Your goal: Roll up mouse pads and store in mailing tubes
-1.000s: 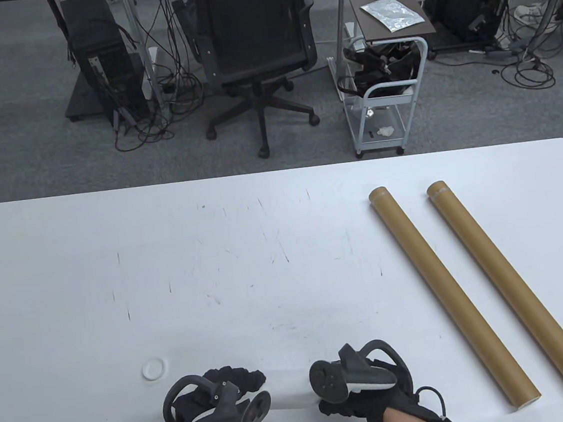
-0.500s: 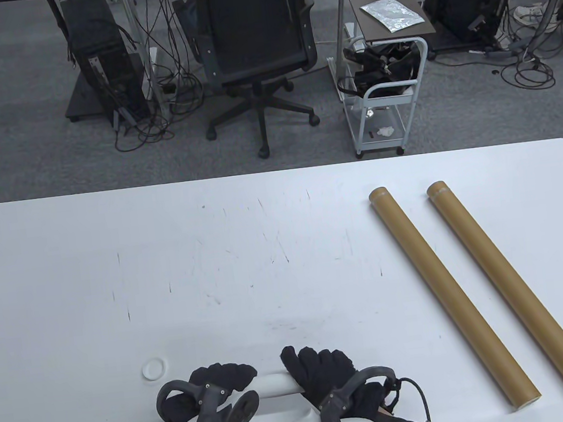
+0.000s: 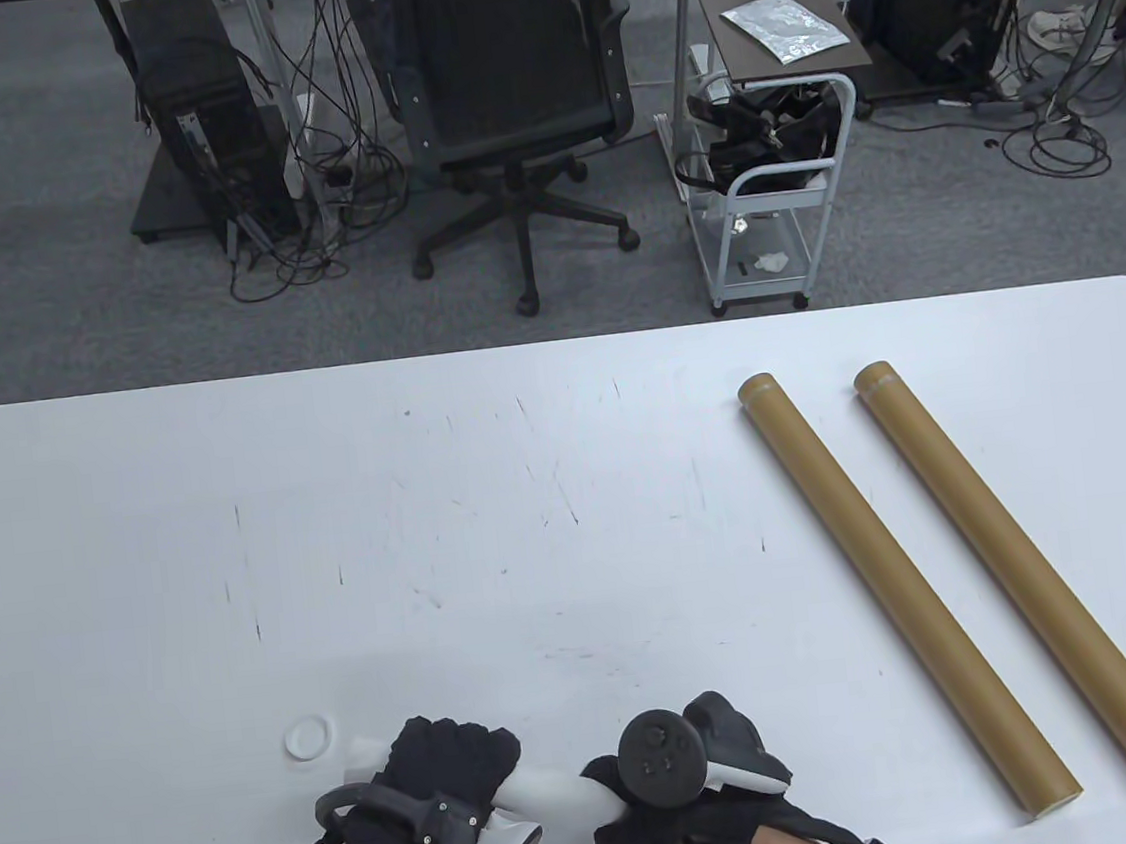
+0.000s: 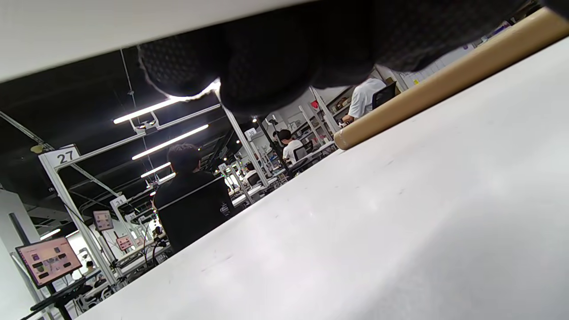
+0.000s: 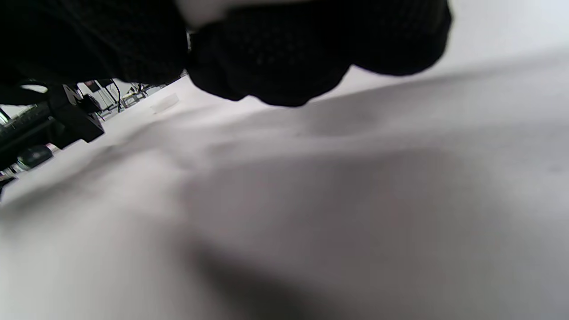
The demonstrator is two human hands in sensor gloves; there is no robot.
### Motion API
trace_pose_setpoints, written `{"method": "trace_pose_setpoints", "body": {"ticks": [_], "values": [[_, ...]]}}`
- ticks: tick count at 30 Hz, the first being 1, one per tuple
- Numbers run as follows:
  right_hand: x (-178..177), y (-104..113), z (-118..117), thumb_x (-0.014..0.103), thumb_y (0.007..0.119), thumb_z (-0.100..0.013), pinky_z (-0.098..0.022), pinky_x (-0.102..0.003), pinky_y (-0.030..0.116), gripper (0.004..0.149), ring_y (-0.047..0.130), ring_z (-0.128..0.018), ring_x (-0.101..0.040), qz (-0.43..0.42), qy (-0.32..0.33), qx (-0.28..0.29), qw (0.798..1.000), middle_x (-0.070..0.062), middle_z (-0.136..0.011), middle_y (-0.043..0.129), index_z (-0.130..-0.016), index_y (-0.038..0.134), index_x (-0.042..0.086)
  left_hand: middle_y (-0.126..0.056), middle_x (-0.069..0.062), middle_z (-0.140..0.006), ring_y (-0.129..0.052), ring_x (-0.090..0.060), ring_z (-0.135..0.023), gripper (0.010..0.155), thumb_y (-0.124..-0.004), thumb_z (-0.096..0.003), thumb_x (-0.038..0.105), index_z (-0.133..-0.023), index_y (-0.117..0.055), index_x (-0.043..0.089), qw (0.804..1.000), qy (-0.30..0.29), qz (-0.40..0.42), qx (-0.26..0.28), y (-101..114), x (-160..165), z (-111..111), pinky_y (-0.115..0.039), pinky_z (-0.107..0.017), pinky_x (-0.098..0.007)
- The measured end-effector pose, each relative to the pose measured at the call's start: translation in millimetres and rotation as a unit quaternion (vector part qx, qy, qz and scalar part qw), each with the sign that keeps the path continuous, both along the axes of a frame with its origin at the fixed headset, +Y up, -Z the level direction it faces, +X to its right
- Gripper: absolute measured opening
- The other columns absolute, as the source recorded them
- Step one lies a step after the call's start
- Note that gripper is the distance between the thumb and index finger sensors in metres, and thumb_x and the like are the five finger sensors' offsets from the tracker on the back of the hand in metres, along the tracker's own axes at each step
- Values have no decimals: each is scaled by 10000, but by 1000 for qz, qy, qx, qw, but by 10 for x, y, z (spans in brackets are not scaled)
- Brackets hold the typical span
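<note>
A rolled white mouse pad (image 3: 552,791) lies across the table's near edge, held between both hands. My left hand (image 3: 444,771) curls its fingers over the roll's left part, whose end (image 3: 365,754) sticks out to the left. My right hand (image 3: 655,819) grips the roll's right part, tracker facing up. Two brown mailing tubes (image 3: 902,587) (image 3: 1032,579) lie side by side on the right, slanting from far left to near right. In the left wrist view a tube (image 4: 444,84) runs behind my gloved fingers (image 4: 266,66).
A small white cap (image 3: 309,737) lies on the white table (image 3: 492,510) just beyond my left hand. Past the far edge stand an office chair (image 3: 514,95), a white cart (image 3: 769,179) and cabled equipment on the floor.
The right hand has turned over, from palm down on the roll to tracker up, gripping it. The left hand has shifted slightly, and the roll's left end now shows.
</note>
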State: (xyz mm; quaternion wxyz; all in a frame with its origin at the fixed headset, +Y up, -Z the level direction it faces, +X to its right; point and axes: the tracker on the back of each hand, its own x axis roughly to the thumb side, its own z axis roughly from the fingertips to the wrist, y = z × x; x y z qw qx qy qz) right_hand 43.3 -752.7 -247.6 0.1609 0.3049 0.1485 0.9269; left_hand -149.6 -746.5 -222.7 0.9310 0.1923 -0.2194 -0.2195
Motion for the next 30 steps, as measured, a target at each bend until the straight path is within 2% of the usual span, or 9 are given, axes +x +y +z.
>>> {"method": "trace_pose_setpoints", "body": {"ticks": [4, 6, 9, 11, 16, 19, 22, 27, 30], "values": [[-31, -10, 12, 457, 812, -423, -362, -332, 828, 577, 952, -351, -135, 10, -2, 18, 1000, 57, -622, 908, -924, 680, 201, -940, 149, -568, -981, -43, -480, 384, -817, -385, 516, -736, -751, 375, 1000, 0, 5, -17, -17, -26, -21, -867, -524, -302], [-58, 9, 47, 480, 797, -407, -398, -338, 822, 638, 946, -405, -142, 26, -4, 75, 997, 45, -667, 891, -962, 643, 206, -936, 149, -568, -977, -43, -477, 380, -817, -388, 515, -735, -748, 376, 1000, 6, 3, -11, -14, -56, -31, -863, -522, -301], [-18, 215, 86, 633, 696, -355, -566, -439, 763, 879, 883, -683, -250, 47, 29, 130, 990, -36, -918, 769, -1083, 476, 192, -928, 149, -577, -972, -44, -486, 378, -814, -395, 514, -741, -739, 378, 1000, 17, 21, -6, 34, -124, -67, -859, -529, -301], [147, 444, 31, 654, 660, -358, -640, -507, 696, 900, 819, -804, -304, 49, -7, 196, 979, -61, -1004, 715, -1103, 450, 195, -924, 147, -584, -968, -47, -493, 378, -813, -402, 512, -746, -735, 376, 998, 33, 46, -11, 78, -209, -115, -855, -535, -303], [890, 816, -421, 633, 632, -400, -714, -586, 574, 881, 664, -952, -387, 188, -144, 246, 940, -116, -1117, 560, -1117, 425, 167, -927, 145, -577, -969, -47, -486, 377, -813, -399, 508, -745, -741, 376, 996, 63, 58, -4, 131, -363, -166, -857, -528, -304], [1568, 930, -690, 610, 645, -413, -723, -609, 539, 891, 602, -982, -427, 260, -262, 211, 905, -155, -1141, 500, -1127, 385, 143, -927, 144, -579, -969, -47, -488, 379, -811, -401, 509, -748, -741, 375, 994, 81, 72, -2, 158, -448, -202, -856, -530, -304], [2204, 950, -805, 585, 680, -420, -720, -631, 522, 902, 574, -992, -460, 293, -364, 154, 871, -184, -1149, 475, -1130, 372, 122, -926, 143, -583, -967, -49, -491, 379, -812, -403, 508, -750, -740, 374, 993, 91, 79, -1, 175, -510, -231, -854, -532, -304], [3175, 714, -779, 475, 750, -461, -697, -662, 552, 858, 583, -992, -504, 334, -484, -5, 809, -216, -1150, 488, -1131, 376, 92, -925, 145, -586, -967, -46, -496, 381, -811, -403, 512, -753, -738, 378, 991, 104, 83, -4, 169, -564, -272, -854, -535, -303], [3441, 544, -747, 491, 767, -451, -690, -674, 561, 902, 593, -994, -512, 335, -503, -78, 793, -209, -1162, 474, -1139, 343, 91, -925, 146, -588, -967, -47, -499, 382, -811, -405, 513, -755, -737, 378, 991, 107, 82, -5, 161, -571, -280, -853, -537, -304]]}}
